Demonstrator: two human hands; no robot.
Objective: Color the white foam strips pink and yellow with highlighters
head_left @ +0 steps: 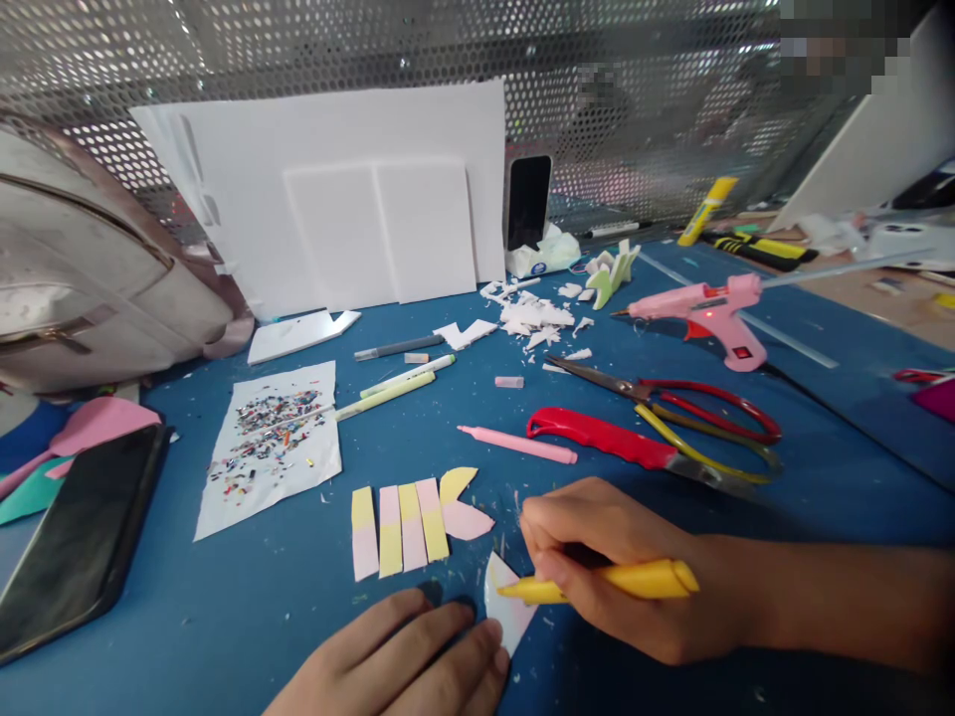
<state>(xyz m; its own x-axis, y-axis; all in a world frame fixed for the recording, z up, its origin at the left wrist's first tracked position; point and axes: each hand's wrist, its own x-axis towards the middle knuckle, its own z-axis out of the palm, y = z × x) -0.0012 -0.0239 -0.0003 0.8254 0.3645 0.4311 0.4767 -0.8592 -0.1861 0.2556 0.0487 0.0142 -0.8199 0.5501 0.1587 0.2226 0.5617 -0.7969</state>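
My right hand (619, 567) grips a yellow marker (649, 580), its tip touching a small white pointed piece (513, 615) that looks like foam board or card. Some pale yellow and pink colour shows on that piece. My left hand (410, 656) lies flat on the blue table, fingers stretched out, the fingertips pressing the piece's left edge. Just beyond it lie several pink-and-yellow strips (401, 527) in a row, with a curved two-colour piece (464, 505) at their right end. A pink marker (522, 445) without a cap rests farther up.
To the right are a red utility knife (597, 438), scissors (708, 403) and a pink glue gun (708, 310) with its cord. White scraps (533, 316) lie at the back, before a white board (224, 199). At left are a paper with bits (273, 438), a black phone (82, 527) and a bag (90, 259).
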